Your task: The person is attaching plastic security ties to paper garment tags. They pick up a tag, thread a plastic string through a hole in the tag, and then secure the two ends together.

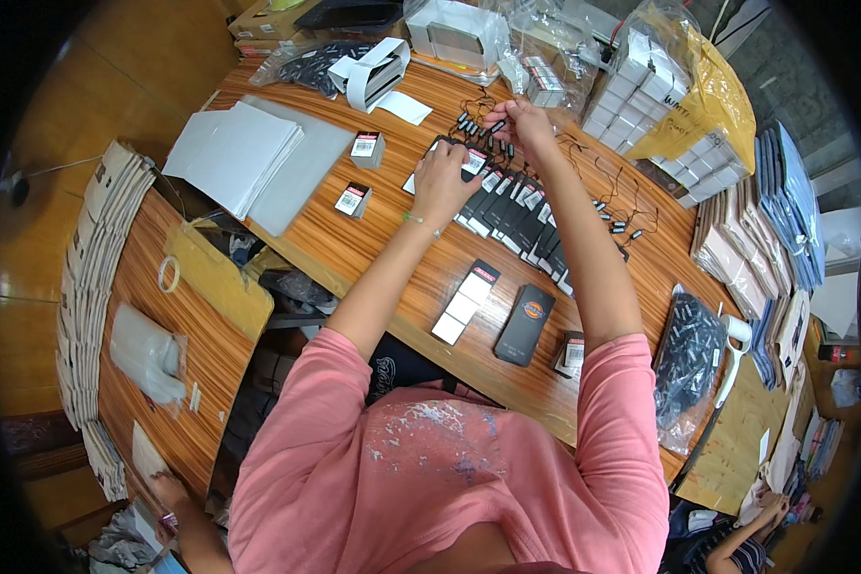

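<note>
A row of black hang tags [526,206] with white barcode stickers lies overlapping across the wooden table, their black cords and small plastic seals [471,124] spread out on the far side. My left hand [440,179] is closed over the tags at the left end of the row, its fingertips on a black tag. Beyond it, my right hand [528,126] pinches a thin black cord by its seal. Nearer me lie a stack of dark cards with a round emblem [524,325] and a black tag with white stickers [465,303].
Small stacks of stickered cards [366,148] stand left, beside white paper sheets [228,158]. At right are a bag of black cords [689,359], a tape dispenser [734,354], folded garments [737,234] and bagged white boxes [641,91]. Other people's hands [167,490] show at the lower corners.
</note>
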`<state>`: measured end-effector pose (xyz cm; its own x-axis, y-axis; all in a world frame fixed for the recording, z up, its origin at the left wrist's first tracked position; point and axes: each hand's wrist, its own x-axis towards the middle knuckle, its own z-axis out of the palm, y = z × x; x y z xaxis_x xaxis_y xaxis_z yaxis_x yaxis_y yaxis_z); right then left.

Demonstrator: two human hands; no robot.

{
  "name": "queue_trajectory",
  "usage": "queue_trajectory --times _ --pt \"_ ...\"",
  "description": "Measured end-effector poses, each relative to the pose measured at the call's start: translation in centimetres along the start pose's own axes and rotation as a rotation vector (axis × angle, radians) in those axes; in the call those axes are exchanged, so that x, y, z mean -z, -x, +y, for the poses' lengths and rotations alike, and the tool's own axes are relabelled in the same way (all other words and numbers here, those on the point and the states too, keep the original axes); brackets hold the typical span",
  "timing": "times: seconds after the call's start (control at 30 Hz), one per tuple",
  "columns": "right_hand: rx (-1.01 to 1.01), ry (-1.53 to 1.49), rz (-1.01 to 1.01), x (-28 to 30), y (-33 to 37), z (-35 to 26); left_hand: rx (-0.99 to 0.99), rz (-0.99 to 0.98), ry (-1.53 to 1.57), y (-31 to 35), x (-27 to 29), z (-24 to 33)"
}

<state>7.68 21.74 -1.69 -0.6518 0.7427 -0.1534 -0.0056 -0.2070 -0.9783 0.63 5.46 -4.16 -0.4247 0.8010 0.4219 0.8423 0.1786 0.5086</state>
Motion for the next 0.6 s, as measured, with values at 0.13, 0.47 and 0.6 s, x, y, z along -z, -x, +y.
queue_trajectory --times 0.13,0.47,0.6 --pt "-0.006 0.004 0.001 0.0 -0.1 -0.3 -0.001 0.04 -0.134 0.5 -0.1 0.4" --pt "0.014 0.049 0.03 1.0 -1.2 0.4 -0.03 0.027 -0.078 1.2 -0.8 0.1" --pt "0.097 0.182 0.129 0.5 -1.4 0.2 -0.056 0.05 -0.097 1.3 -0.9 -0.5"
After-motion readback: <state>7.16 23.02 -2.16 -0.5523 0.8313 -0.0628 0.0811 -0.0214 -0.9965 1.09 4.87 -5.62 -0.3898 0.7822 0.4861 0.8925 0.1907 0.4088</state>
